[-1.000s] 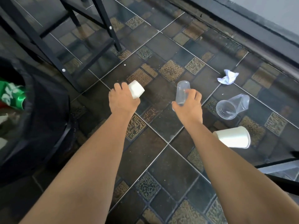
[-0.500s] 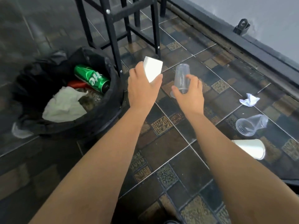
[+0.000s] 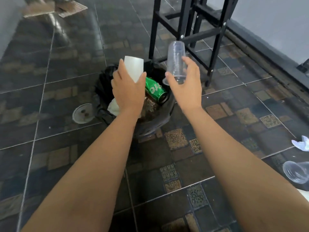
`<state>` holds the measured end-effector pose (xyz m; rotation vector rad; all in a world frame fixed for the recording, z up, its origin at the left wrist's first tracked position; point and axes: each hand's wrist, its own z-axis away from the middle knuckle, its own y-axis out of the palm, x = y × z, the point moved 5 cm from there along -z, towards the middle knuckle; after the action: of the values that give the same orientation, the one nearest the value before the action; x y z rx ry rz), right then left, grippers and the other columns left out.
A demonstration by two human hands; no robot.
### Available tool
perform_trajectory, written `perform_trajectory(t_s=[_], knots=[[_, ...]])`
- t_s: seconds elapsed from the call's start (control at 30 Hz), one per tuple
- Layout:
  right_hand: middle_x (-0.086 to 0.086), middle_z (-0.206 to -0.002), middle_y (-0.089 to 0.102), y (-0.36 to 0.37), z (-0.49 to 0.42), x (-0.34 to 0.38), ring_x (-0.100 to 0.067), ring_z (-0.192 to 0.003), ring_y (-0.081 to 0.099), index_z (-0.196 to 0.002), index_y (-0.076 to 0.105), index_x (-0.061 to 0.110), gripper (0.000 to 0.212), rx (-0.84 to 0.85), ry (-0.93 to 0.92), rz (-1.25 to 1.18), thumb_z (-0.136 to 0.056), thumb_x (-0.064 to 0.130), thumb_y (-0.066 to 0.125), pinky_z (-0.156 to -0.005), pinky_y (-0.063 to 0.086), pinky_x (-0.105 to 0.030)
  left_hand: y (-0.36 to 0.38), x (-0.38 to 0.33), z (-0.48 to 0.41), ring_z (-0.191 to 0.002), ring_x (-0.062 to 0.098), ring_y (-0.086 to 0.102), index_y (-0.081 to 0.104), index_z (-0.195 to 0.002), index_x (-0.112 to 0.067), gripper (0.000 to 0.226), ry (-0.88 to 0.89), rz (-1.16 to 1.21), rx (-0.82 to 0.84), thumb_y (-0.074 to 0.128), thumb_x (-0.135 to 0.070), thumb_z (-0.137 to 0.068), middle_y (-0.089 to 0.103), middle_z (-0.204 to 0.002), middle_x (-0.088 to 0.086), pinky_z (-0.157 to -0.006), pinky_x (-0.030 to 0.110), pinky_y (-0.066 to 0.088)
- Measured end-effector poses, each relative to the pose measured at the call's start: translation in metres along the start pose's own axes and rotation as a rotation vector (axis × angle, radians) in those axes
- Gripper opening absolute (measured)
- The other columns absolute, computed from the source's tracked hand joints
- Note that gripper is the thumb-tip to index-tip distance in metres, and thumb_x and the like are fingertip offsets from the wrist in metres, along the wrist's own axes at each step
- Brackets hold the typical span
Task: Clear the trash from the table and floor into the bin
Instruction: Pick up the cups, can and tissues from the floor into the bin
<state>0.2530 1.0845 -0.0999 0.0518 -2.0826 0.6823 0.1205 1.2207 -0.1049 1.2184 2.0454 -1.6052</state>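
Both bare arms reach forward over the dark tiled floor (image 3: 70, 91), and each hand carries a cup above the round bin lined with a black plastic bag (image 3: 160, 121). The left hand (image 3: 127, 92) grasps a white paper cup (image 3: 134, 67) by its lower part, thumb on one side and fingers on the other, the cup tilted slightly away from the camera. The right hand (image 3: 185, 86) grips a clear ribbed plastic cup (image 3: 175, 59), held upside down with its closed base uppermost and its rim down in the palm. The left hand hovers directly over the bin's opening, while the right hand is over its right edge. Inside the bin lies a green drink can (image 3: 154, 90) on its side, and a bit of crumpled white paper (image 3: 113, 106) shows beneath the left wrist. Just left of the bin a clear plastic lid (image 3: 82, 113) lies flat on the tiles. Behind the bin stand the legs of a black metal frame (image 3: 190, 30). At the far right edge, well apart from the bin, a crumpled white wrapper (image 3: 301, 145) and another clear plastic cup on its side (image 3: 296, 171) remain on the floor.
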Motion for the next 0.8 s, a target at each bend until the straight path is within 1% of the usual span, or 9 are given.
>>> perform_trajectory(t_s=[0.13,0.23,0.3,0.37,0.43,0.5,0.6,0.67,0.8], knots=[[0.0,-0.149,0.039,0.047,0.011,0.013,-0.016,-0.134,0.042,-0.143,0.039,0.019,0.065,0.211,-0.094,0.094,-0.089,0.045,0.065,-0.103,0.042,-0.038,-0.004,0.04,-0.008,-0.124,0.036,0.044,0.028,-0.152,-0.017,0.081,-0.059,-0.156,0.122,0.058,-0.057,-0.088,0.038,-0.143,0.014,-0.096,0.047,0.04],[0.004,-0.151,0.041,0.073,0.017,0.005,-0.017,-0.142,0.034,-0.142,0.043,0.024,0.066,0.363,-0.097,0.261,-0.088,0.06,0.057,-0.117,0.021,-0.049,-0.007,0.058,-0.011,-0.129,0.035,0.044,0.034,-0.15,-0.018,0.076,-0.044,-0.252,0.177,0.045,-0.065,-0.091,0.037,-0.147,0.012,-0.106,0.05,0.036],[0.005,-0.153,0.041,0.074,0.017,0.0,-0.015,-0.146,0.025,-0.14,0.047,0.027,0.06,0.323,-0.084,0.317,-0.091,0.061,0.05,-0.12,0.008,-0.048,-0.013,0.068,-0.014,-0.138,0.034,0.037,0.043,-0.145,-0.018,0.066,0.001,-0.312,0.116,0.037,-0.061,-0.096,0.036,-0.151,0.014,-0.115,0.053,0.022],[0.001,-0.155,0.037,0.066,0.013,-0.005,-0.017,-0.147,0.024,-0.141,0.046,0.025,0.054,0.191,-0.043,0.327,-0.095,0.053,0.049,-0.119,0.01,-0.048,-0.019,0.082,-0.017,-0.145,0.033,0.025,0.047,-0.143,-0.022,0.056,-0.037,-0.325,0.072,0.036,-0.055,-0.099,0.029,-0.157,0.016,-0.119,0.053,0.01],[-0.005,-0.159,0.029,0.059,0.007,-0.016,-0.023,-0.147,0.024,-0.144,0.042,0.026,0.055,0.121,0.056,0.334,-0.095,0.05,0.051,-0.118,0.014,-0.049,-0.022,0.102,-0.02,-0.147,0.034,0.018,0.045,-0.143,-0.03,0.051,-0.188,-0.283,0.102,0.036,-0.054,-0.099,0.019,-0.16,0.016,-0.119,0.053,0.008],[-0.009,-0.162,0.018,0.059,0.002,-0.03,-0.028,-0.147,0.022,-0.147,0.037,0.034,0.056,0.208,0.189,0.323,-0.095,0.051,0.051,-0.117,0.017,-0.051,-0.022,0.119,-0.02,-0.145,0.036,0.023,0.045,-0.144,-0.033,0.051,-0.341,-0.195,0.185,0.035,-0.056,-0.099,0.017,-0.161,0.016,-0.117,0.052,0.015],[-0.007,-0.164,0.009,0.064,0.002,-0.045,-0.029,-0.148,0.021,-0.151,0.027,0.043,0.059,0.408,0.329,0.223,-0.097,0.048,0.051,-0.115,0.025,-0.045,-0.018,0.126,-0.018,-0.139,0.029,0.036,0.048,-0.142,-0.026,0.051,-0.361,0.025,0.233,0.039,-0.052,-0.1,0.033,-0.154,0.013,-0.11,0.04,0.03],[-0.002,-0.163,0.017,0.065,0.003,-0.049,-0.023,-0.146,0.026,-0.153,0.021,0.042,0.064,0.416,0.39,0.086,-0.098,0.033,0.053,-0.11,0.03,-0.036,-0.016,0.127,-0.02,-0.137,0.023,0.039,0.05,-0.142,-0.022,0.051,-0.352,0.179,0.197,0.044,-0.049,-0.099,0.041,-0.15,0.008,-0.108,0.033,0.031],[0.008,-0.16,0.026,0.059,0.014,-0.053,-0.016,-0.139,0.035,-0.153,0.019,0.045,0.073,0.374,0.493,-0.153,-0.097,0.01,0.051,-0.099,0.033,-0.023,-0.012,0.128,-0.014,-0.136,0.016,0.04,0.049,-0.143,-0.02,0.056,-0.383,0.373,0.14,0.05,-0.051,-0.097,0.042,-0.15,0.003,-0.108,0.023,0.029]])
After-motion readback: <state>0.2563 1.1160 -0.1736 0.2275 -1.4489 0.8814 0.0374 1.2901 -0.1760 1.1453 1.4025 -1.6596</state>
